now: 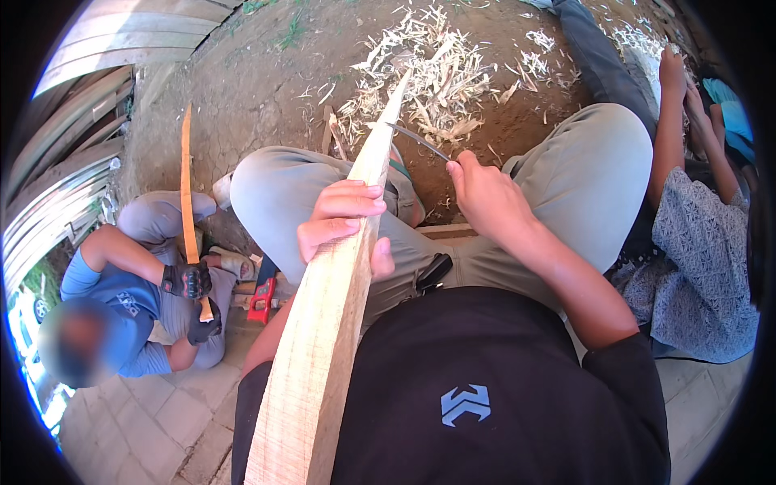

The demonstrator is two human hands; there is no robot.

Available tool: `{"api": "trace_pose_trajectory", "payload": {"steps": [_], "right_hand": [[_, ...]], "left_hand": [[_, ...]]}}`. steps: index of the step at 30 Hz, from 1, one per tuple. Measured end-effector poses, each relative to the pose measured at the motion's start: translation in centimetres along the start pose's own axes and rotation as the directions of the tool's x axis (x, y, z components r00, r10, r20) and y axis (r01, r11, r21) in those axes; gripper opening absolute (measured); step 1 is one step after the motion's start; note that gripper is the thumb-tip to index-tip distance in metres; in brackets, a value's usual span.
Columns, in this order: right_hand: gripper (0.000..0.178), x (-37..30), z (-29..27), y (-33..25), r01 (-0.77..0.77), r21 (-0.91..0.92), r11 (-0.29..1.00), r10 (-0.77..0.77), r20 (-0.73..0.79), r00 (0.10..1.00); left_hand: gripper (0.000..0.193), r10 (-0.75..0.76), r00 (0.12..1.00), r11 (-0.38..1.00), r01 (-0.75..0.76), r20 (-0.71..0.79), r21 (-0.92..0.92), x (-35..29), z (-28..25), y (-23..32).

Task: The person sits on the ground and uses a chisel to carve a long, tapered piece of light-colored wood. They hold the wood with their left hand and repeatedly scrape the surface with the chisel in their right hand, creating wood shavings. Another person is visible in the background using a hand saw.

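A long squared piece of pale wood leans up along my left side and tapers to a sharp point over the ground. My left hand is wrapped round it below the taper, fingers on its upper face and thumb on the right edge. In my right hand is a knife with a thin, dark, curved blade. Its tip end meets the right side of the tapered part. The knife's handle is hidden in my closed fingers.
Wood shavings are heaped on the dirt beyond my knees. At left a person in dark gloves holds a long curved wooden piece. A red-handled saw lies near them. Another person sits close on my right.
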State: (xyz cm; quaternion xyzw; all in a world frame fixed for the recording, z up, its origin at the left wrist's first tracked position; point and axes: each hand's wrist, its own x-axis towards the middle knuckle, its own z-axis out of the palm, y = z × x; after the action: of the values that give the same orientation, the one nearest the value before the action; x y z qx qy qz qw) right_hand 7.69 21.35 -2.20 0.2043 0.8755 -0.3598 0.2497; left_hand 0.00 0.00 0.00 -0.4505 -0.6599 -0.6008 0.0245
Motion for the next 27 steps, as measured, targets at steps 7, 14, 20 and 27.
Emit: {"api": "trace_pose_trajectory", "payload": {"steps": [7, 14, 20, 27], "right_hand": [[0.036, 1.0, 0.5, -0.1, 0.003, -0.068, 0.998, -0.008, -0.073, 0.997], [0.033, 0.7, 0.7, -1.7, -0.008, -0.131, 0.991, -0.006, -0.107, 0.994], [0.034, 0.7, 0.4, -3.4, -0.114, -0.167, 0.979, 0.103, -0.076, 0.992], [0.033, 3.9, 2.9, -3.5, -0.166, -0.152, 0.974, 0.15, -0.11, 0.982]], "left_hand": [[0.043, 0.001, 0.999, 1.0, -0.001, -0.035, -0.025, 0.5, 0.2, -0.3], [0.043, 0.021, 0.998, 0.997, -0.025, -0.059, -0.067, 0.3, -0.1, -0.3], [0.042, -0.004, 1.0, 0.999, 0.004, -0.017, -0.045, 0.8, -0.4, 0.2], [0.042, -0.045, 0.999, 0.999, 0.045, -0.011, -0.011, 1.2, -0.3, 1.2]]}}
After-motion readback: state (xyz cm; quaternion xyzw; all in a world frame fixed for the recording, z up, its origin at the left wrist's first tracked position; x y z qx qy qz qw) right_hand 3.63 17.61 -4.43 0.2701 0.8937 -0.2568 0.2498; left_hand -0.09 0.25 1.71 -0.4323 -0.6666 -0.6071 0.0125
